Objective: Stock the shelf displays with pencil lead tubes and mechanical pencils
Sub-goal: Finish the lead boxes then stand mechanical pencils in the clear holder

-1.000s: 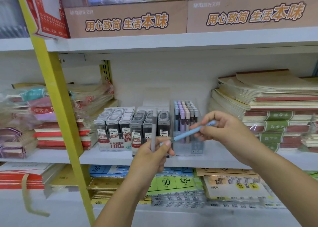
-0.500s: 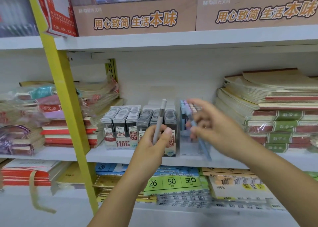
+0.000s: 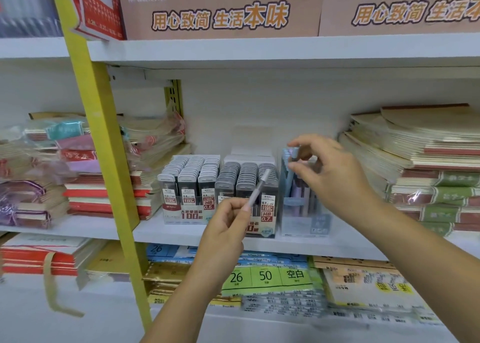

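My left hand [image 3: 228, 225] is shut on a grey mechanical pencil [image 3: 258, 189], held slanted in front of the lead tube displays. My right hand [image 3: 330, 176] pinches the top of a blue mechanical pencil [image 3: 292, 161] that stands upright in the clear pencil display box [image 3: 304, 220]. That box holds several pastel pencils. Two display boxes of pencil lead tubes stand to its left on the middle shelf: the 0.5 box [image 3: 189, 186] and the 0.7 box [image 3: 246, 179], both filled with rows of tubes.
Stacks of notebooks [image 3: 420, 166] lie right of the pencil box, and wrapped notebook bundles [image 3: 78, 171] lie to the left. A yellow upright post [image 3: 104, 145] crosses the shelf front. Brown cartons [image 3: 220, 12] sit above; paper packs [image 3: 270, 277] fill the shelf below.
My right hand carried the blue pencil from in front of me to the display box and stood it upright there. My left hand tilted the grey pencil and stayed in place.
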The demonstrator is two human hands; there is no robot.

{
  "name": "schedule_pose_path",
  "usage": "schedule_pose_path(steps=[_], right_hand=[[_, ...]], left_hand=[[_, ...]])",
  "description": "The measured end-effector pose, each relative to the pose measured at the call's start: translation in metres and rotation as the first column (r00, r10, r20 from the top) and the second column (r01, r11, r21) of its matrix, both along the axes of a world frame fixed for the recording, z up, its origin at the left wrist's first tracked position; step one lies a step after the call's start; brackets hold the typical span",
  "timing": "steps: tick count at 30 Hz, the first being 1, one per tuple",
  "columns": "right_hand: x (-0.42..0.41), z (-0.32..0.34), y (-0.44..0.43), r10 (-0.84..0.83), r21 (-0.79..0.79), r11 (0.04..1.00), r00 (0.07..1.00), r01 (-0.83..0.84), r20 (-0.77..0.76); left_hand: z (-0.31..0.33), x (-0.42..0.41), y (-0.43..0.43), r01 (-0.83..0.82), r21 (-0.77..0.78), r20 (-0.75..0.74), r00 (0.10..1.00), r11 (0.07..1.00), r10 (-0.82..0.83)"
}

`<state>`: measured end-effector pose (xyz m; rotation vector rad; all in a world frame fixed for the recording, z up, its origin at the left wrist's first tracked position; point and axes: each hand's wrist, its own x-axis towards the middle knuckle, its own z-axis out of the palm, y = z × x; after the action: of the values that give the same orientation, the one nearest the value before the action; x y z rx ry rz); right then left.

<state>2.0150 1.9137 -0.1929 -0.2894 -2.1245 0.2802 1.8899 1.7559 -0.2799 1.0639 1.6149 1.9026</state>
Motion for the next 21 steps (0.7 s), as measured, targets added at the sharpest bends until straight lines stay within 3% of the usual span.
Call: schedule_pose_path(steps=[6, 21], right_hand=[[-0.009, -0.012, 0.012, -0.059, 0.069, 0.996, 0.992, 0.052, 0.113], [-0.009, -0.006, 0.009, -0.026, 0.05, 0.999, 0.995, 0.021, 0.096]], left_hand=[[-0.002, -0.004, -0.001, -0.009, 0.015, 0.03, 1.0, 1.0, 0.009], [-0.006, -0.007, 0.003, -0.042, -0.003, -0.014, 0.999, 0.999, 0.042]])
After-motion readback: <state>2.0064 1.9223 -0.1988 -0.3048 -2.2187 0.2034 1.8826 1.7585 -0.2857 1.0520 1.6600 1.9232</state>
